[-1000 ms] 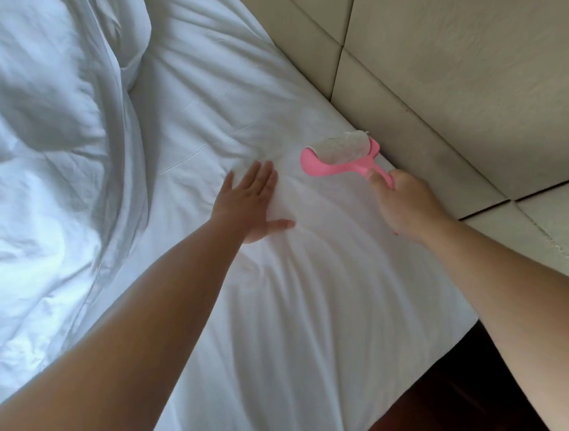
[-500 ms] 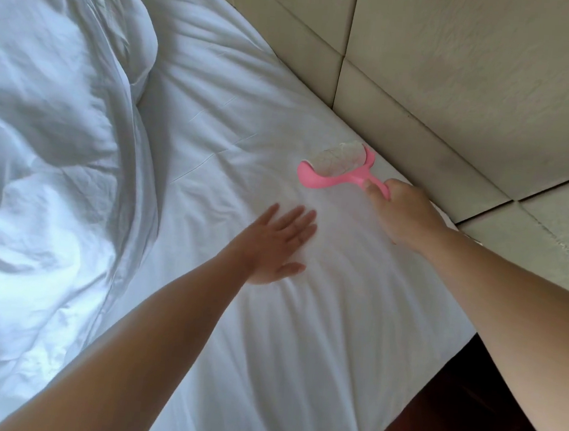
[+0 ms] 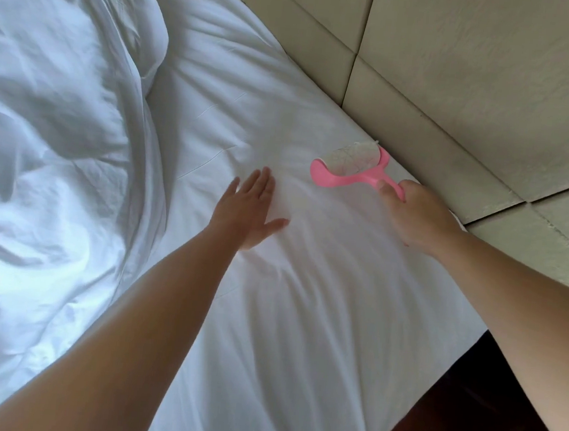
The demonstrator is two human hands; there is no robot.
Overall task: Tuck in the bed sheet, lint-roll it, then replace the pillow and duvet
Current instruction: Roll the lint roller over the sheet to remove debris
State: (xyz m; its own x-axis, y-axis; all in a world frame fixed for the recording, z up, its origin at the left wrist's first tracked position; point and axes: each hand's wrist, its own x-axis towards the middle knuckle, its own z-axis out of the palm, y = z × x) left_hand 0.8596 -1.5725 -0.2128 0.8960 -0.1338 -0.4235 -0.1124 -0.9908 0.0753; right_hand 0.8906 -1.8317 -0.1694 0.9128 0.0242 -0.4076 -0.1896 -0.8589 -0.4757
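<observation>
A white bed sheet (image 3: pixel 301 320) covers the mattress, with soft creases near the corner. My right hand (image 3: pixel 417 220) grips the pink handle of a lint roller (image 3: pixel 345 167), whose grey-white sticky roll lies on the sheet close to the headboard. My left hand (image 3: pixel 249 209) presses flat on the sheet with straight fingers, just left of the roller. A bunched white duvet (image 3: pixel 40 159) is heaped over the left side of the bed, and a white pillow (image 3: pixel 151 35) bulges at its far edge.
A beige padded headboard (image 3: pixel 460 76) runs along the bed's far right side. Dark wooden floor (image 3: pixel 464 420) shows past the mattress corner at the lower right.
My left hand slid left across the sheet, away from the roller. The roller stayed close to the headboard in my right hand, and the view shifted slightly.
</observation>
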